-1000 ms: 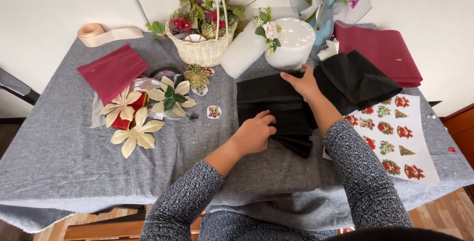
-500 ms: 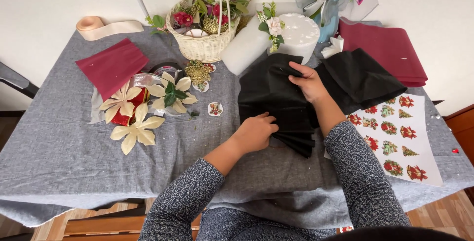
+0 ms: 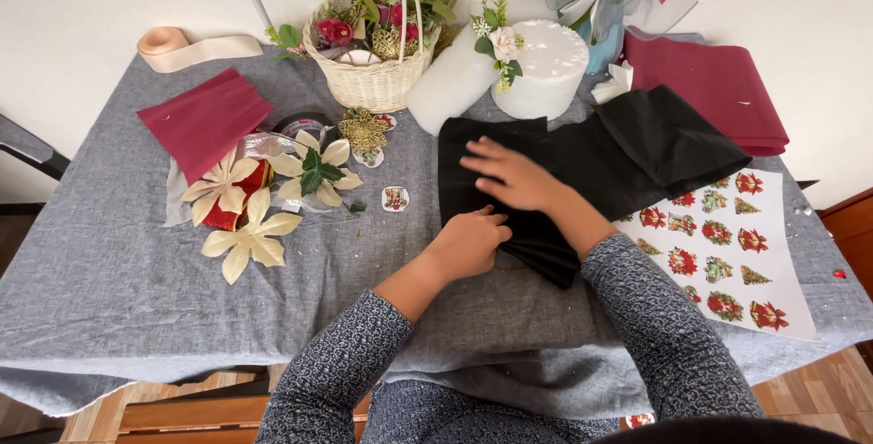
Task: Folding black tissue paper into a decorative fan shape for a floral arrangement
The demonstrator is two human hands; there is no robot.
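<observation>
Both hands were on a folded sheet of black tissue paper (image 3: 582,167) that lay right of centre on the grey-clothed table (image 3: 109,299), reaching from near the middle toward the far right corner. The right hand (image 3: 514,176) lay flat on the paper's left half, palm down and fingers spread, pressing rather than gripping. The left hand (image 3: 468,244) sat at the paper's near left edge with fingers curled under; whether it pinched the sheet's edge or merely rested a loose fist against it could not be told. The paper's right end overlapped a white sheet of festive stickers (image 3: 727,253) lying toward the near right corner. A folded dark red sheet (image 3: 718,89) lay at the far right corner, just behind the black paper. At the far edge, a white foam cylinder (image 3: 546,67) topped with a small floral sprig stood touching the black paper's back edge, with a wicker basket of flowers (image 3: 373,53) to its left. A second folded dark red sheet (image 3: 205,121) lay toward the far left corner, with a roll of cream ribbon (image 3: 186,44) behind it. Cream fabric poinsettias (image 3: 245,226) lay left of centre, well apart from both hands. One small loose sticker (image 3: 395,199) lay between the poinsettias and the black paper.
</observation>
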